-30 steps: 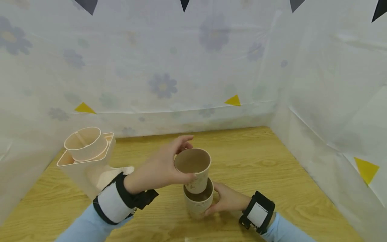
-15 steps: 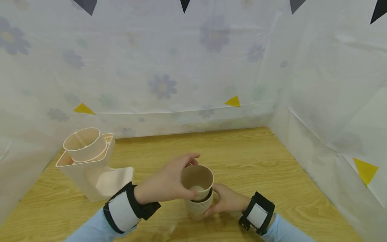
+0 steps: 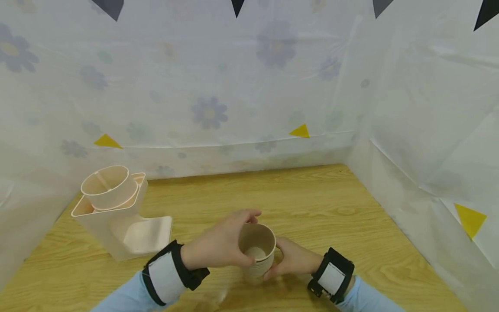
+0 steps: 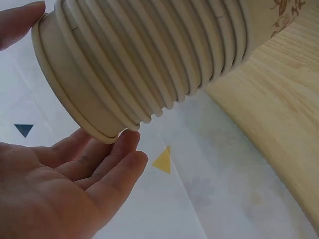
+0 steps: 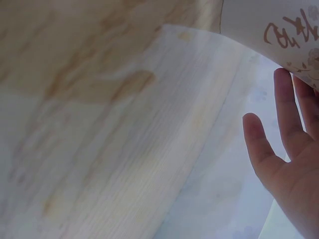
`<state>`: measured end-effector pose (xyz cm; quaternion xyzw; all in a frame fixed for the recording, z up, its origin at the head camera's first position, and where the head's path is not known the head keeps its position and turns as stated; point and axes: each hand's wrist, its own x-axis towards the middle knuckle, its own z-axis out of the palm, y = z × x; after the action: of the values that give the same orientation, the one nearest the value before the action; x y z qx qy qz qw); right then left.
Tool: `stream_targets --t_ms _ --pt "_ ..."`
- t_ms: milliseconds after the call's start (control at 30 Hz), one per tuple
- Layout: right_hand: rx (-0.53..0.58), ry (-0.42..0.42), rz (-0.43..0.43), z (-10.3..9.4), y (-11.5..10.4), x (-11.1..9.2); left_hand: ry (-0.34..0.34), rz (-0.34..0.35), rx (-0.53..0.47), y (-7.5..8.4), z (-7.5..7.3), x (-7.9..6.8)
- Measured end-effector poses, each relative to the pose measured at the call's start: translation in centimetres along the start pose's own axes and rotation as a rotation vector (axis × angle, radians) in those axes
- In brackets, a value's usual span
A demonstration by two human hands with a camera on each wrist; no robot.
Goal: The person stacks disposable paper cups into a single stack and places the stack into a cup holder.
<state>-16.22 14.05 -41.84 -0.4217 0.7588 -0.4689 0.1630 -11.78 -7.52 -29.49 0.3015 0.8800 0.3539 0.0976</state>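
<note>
Near the front of the table, a stack of ribbed-edge paper cups (image 3: 258, 271) stands upright. Its top paper cup (image 3: 255, 236) is nested into the others. My left hand (image 3: 218, 245) spans that cup's rim, thumb on the near side and fingers on the far side. The left wrist view shows the thumb and fingertips (image 4: 130, 142) at the rim, with the close-set rims of the cup stack (image 4: 149, 55) beyond. Lower down, my right hand (image 3: 294, 258) holds the stack from the right side. The right wrist view shows its fingers against the printed cup wall (image 5: 279, 30).
A cream plastic holder (image 3: 121, 229) stands at the left of the wooden table (image 3: 312, 199), with a round divided cup (image 3: 107, 188) set in its top and a flat ledge to its right. Flower-printed white sheeting (image 3: 210, 65) encloses the table at the back and sides.
My left hand has lowered its paper cup from above the stack down into it. The right hand has stayed in place around the stack.
</note>
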Motion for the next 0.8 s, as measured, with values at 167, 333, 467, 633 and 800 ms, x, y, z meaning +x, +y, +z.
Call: stream_targets --t_ms 167,333,467,633,800 --pt "-0.004 -0.002 0.002 -0.1 -0.1 0.1 -0.011 -0.022 0.007 -0.4 0.3 0.0" --pt "-0.012 0.003 0.01 0.0 -0.2 0.3 -0.016 -0.023 -0.004 -0.8 0.3 -0.1" --pt "0.002 0.003 0.027 0.1 -0.2 0.5 -0.007 -0.047 -0.086 -1.7 0.9 -0.8" --pt "0.009 -0.005 0.008 0.0 -0.5 2.0 0.101 -0.14 -0.174 -3.6 2.0 -2.4" --pt "0.047 0.019 -0.065 -0.9 -1.7 4.1 0.258 -0.119 -0.272 -5.2 3.1 -2.9"
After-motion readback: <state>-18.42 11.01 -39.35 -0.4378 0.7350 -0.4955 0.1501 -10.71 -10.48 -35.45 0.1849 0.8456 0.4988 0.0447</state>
